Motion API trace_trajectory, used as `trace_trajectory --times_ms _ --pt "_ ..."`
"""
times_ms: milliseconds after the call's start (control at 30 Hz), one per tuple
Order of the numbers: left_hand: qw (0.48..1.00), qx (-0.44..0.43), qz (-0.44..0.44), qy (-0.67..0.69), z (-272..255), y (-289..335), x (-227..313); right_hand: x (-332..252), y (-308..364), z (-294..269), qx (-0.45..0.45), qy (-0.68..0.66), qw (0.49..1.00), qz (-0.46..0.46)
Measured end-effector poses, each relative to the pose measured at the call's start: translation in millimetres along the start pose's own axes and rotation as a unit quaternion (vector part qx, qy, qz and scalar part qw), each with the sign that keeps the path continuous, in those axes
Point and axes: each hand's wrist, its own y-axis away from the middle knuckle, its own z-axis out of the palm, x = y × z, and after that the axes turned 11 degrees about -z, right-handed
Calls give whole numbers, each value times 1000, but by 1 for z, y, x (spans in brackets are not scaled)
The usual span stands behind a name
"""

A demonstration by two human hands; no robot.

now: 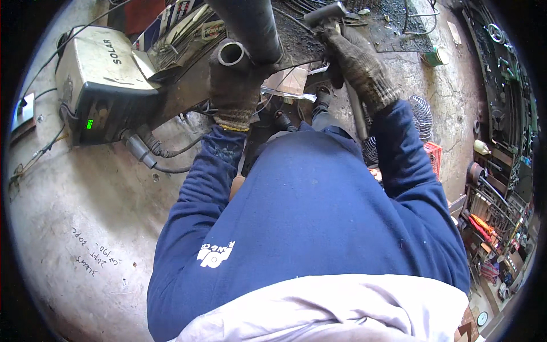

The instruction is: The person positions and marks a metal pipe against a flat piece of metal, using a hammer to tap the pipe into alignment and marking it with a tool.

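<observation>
White cloth: pale, wrinkled fabric (pixel 325 310), bottom edge of frame, nearest the camera.
Sweatshirt: navy-blue, long-sleeved (pixel 307 194), fills lower centre; white print at the chest.
Left hand: dirty knitted work glove (pixel 235 94), upper centre-left. Fingers wrapped round a short, hollow grey metal pipe (pixel 231 54), open end facing up at the camera.
Right hand: matching glove (pixel 360 65), upper centre-right. Clenched on a steel hammer (pixel 326 14); head just above the fist, grey handle running down below it.
Thick tube: large dark-grey metal cylinder (pixel 248 28), top centre, tilted, just beside the pipe; contact can't be told.
Welder: off-white and black boxy machine (pixel 105 74), upper left, green lit display on front; black-grey cable plug (pixel 139 149) at its lower right.
Rods: loose bundle of thin grey metal sticks (pixel 171 54), right of the welder.
Bench: dark, gritty metal top (pixel 299 48), top centre.
Floor, right: red plastic crate (pixel 433 157) beside the sleeve; small green tin (pixel 436 57) farther up.
Rack: crowded dark tool storage (pixel 501 114), right edge.
</observation>
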Motion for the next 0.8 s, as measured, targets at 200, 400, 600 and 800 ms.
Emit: trace_trajectory --times_ms 200,400,600,800 --pt "993 94 -47 58 7 12 -3 18 -52 -19 52 560 759 -327" --pt "996 79 -43 26 12 5 -20 12 -21 25 31 358 853 -379" --pt "992 123 -34 2 8 14 1 -14 -37 53 -207 202 952 -100" --pt "939 82 -92 320 14 63 -1 -4 -10 60 -104 62 991 -60"
